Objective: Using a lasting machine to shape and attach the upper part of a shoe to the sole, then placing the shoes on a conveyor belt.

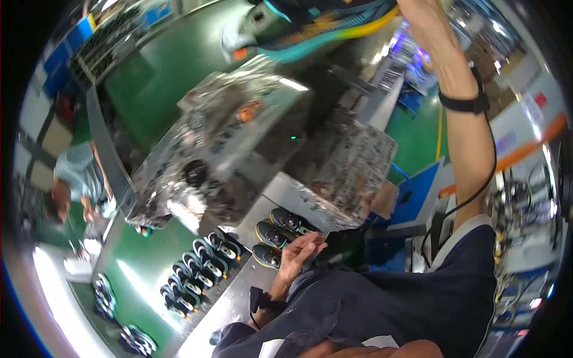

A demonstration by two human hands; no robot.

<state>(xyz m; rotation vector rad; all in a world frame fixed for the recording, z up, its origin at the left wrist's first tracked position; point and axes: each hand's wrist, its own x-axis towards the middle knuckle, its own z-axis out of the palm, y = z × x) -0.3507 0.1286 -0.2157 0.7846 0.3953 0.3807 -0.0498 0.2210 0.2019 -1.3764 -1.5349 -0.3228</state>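
At the top edge a dark sneaker [334,27] with a teal and yellow sole is raised close to view, blurred. My right hand [412,7] grips one end of it; the fingers are mostly cut off by the frame. That arm reaches up along the right side, with a black band at the wrist. Lower down, my left hand [301,250] is held in front of my body, fingers loosely stretched and nothing visible in them. Beside it, several dark shoes [271,234] with yellowish sole edges stand on a metal ledge [236,286].
A machine partly wrapped in shiny foil [203,155] fills the middle, next to a foil-like covered box [352,164]. On the green conveyor belt [140,271] stands a row of shoes [200,265]. Another person [80,179] is at the far left. A blue panel [412,194] stands right of the box.
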